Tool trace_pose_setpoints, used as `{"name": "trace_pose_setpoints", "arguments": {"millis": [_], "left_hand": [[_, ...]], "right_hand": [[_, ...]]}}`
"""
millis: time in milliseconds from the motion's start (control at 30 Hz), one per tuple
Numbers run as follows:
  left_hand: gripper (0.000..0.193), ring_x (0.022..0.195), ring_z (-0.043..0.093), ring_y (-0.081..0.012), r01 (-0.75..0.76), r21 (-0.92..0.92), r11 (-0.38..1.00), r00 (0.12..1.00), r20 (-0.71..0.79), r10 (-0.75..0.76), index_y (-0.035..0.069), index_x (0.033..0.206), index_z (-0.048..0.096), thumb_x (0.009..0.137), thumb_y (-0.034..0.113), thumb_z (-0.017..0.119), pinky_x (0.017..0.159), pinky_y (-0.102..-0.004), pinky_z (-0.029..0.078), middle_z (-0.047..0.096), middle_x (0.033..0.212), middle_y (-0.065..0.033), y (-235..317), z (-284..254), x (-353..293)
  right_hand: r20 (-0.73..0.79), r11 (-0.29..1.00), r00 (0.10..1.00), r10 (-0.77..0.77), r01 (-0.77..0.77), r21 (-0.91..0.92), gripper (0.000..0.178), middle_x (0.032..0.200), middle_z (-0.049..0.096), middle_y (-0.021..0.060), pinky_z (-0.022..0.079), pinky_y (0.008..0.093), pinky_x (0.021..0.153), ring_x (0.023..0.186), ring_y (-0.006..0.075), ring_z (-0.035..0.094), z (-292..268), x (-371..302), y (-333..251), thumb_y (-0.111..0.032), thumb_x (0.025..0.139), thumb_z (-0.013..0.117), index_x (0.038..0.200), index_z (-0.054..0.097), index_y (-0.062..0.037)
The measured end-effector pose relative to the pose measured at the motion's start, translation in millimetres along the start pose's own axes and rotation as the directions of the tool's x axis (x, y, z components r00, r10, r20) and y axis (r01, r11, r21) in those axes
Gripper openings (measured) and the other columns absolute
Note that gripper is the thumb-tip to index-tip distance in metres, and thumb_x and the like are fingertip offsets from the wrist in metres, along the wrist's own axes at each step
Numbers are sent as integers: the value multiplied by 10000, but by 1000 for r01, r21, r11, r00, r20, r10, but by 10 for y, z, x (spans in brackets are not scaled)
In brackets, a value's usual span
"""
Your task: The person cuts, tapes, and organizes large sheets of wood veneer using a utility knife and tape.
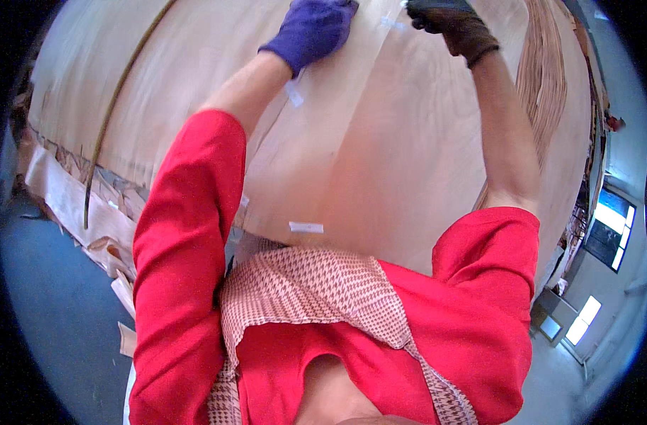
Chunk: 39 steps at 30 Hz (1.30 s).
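Note:
Large sheets of thin pale wood veneer (288,163) lie before me, their seams running away from me. At the far edge of view, my left hand (313,34), in a purple glove, rests on the veneer with its fingers curled closed; its fingertips are partly cut off and what they hold cannot be made out. My right hand (454,27), in a dark glove, is also closed beside a seam, with a small whitish bit showing at its fingertips. Between the hands a piece of clear tape (393,24) sticks to the wood. Another tape piece (293,93) lies below the left wrist.
A white tape strip (306,227) is on the veneer's near edge. A long thin brown rod (121,85) lies across the left side. Narrow brown veneer strips (543,78) are piled at the right. Torn veneer scraps (89,205) hang along the left edge, above the grey floor (47,304).

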<state>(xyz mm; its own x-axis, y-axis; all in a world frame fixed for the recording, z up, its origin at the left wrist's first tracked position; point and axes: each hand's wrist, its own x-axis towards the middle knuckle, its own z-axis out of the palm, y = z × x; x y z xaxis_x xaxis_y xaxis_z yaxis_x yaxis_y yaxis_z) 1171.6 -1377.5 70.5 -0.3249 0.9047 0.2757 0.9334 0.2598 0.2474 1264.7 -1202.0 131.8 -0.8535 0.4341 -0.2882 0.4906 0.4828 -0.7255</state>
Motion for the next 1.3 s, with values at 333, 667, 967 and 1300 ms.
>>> {"name": "trace_pose_setpoints", "arguments": {"millis": [333, 667, 967, 1300], "left_hand": [[199, 775, 555, -272, -223, -219, 950, 968, -163, 190, 118, 906, 600, 746, 238, 589, 651, -380, 460, 564, 885, -103, 695, -130, -1318], [276, 793, 546, -260, -221, -148, 964, 951, -250, 179, 48, 918, 564, 683, 193, 555, 680, -370, 450, 536, 894, -113, 761, 105, -1785], [197, 729, 513, -209, -206, -121, 971, 930, -334, 155, 80, 712, 564, 629, 256, 532, 614, -345, 429, 490, 794, -71, 989, 252, -1780], [157, 728, 509, -207, -138, -144, 980, 912, -404, 69, 105, 688, 553, 637, 253, 534, 621, -344, 422, 500, 773, -55, 962, 292, -1838]], "right_hand": [[133, 866, 963, 233, -268, 422, 264, 716, 576, 35, 415, 205, 483, 544, 90, 532, 683, -1402, 316, -216, 764, 632, 918, 555, -14], [155, 869, 950, -269, 309, -386, 119, 631, 527, 96, 400, 332, 511, 568, 213, 499, 1286, -1086, 251, -128, 649, 583, 638, 499, -44], [29, 819, 993, -118, 113, -562, 150, 669, 556, 197, 446, 423, 608, 678, 352, 550, 1239, -1132, 545, -195, 614, 572, 617, 555, -45], [-209, 810, 968, 137, -231, -539, 487, 824, 582, 262, 439, 446, 699, 803, 403, 556, 1260, -1418, 268, -411, 722, 598, 820, 549, 64]]}}
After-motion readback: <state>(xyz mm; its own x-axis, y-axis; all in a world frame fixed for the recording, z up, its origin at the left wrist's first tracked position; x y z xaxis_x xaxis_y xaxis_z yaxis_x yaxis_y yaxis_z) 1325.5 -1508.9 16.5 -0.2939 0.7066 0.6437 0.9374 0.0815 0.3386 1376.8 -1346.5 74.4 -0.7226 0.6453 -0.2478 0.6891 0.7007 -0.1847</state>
